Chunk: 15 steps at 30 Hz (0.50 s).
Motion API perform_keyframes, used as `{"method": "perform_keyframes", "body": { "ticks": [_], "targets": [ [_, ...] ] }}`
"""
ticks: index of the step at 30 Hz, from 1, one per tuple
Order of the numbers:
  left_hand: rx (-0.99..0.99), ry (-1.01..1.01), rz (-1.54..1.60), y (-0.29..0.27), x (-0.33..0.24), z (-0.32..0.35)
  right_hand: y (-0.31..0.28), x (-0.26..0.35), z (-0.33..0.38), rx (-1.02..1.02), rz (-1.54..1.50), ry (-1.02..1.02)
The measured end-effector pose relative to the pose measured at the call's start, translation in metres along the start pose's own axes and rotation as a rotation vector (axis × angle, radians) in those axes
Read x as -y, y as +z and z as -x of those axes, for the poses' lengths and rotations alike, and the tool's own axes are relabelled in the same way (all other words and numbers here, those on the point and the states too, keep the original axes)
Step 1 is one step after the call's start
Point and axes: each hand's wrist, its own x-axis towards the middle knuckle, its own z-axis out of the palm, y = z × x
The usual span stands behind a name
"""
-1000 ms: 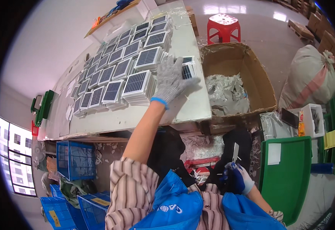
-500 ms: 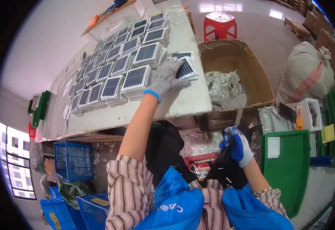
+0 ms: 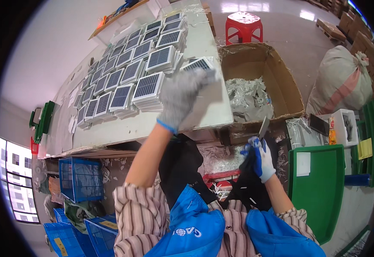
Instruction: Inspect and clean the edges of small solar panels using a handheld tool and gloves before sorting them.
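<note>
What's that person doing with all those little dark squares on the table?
A person in gloves is working at a white table covered with stacks of small solar panels. The left hand is reaching over one panel at the table's near edge. The right hand holds a small flat blade down by the lap. A cardboard box of shredded scraps sits beside the table.

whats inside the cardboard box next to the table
The open cardboard box holds a loose heap of pale shredded strips and scraps, piled toward its table side. The brown bottom shows bare at the far end. Anything under the heap is covered.
</note>
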Motion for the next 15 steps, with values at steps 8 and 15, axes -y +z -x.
{"method": "perform_keyframes", "body": {
  "ticks": [8,15],
  "targets": [
    [0.222,-0.156,0.374,-0.012,-0.083,0.027,0.039,0.0,-0.062,-0.072,0.26,-0.148],
    [0.123,-0.278,0.213,0.031,-0.099,0.011,0.046,0.008,-0.098,0.152,0.49,-0.395]
  ]
}}
